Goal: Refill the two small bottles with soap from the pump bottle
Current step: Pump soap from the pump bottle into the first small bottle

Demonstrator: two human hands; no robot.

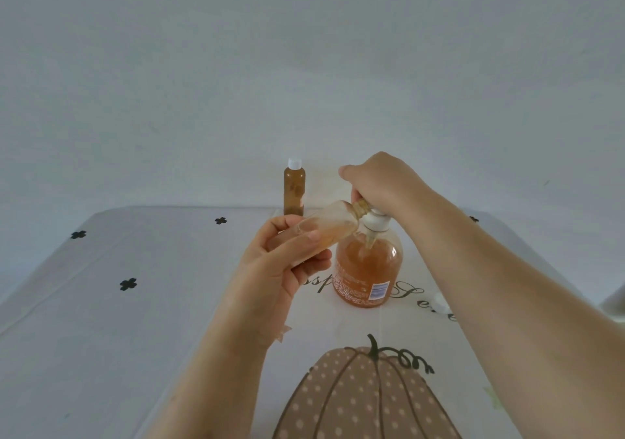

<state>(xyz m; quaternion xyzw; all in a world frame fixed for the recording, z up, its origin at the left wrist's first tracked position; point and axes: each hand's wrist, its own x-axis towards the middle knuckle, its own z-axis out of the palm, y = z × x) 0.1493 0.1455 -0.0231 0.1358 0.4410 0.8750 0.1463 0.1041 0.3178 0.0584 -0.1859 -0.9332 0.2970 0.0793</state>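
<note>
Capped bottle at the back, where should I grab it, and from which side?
Take the capped bottle round the middle of its straight body, coming from the front left. It stands upright at the far edge of the table with the wall behind, and the pump bottle, the left hand and the right hand crowd its right front. The cap looks narrower, likely a poorer hold.

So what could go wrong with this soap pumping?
The small clear plastic bottle, tilted in the left hand, meets the spout of the large amber-soap pump bottle under the right hand; soap could miss its narrow mouth and drip on the pumpkin-print tablecloth. The right forearm might knock the small white cap nearby.
</note>
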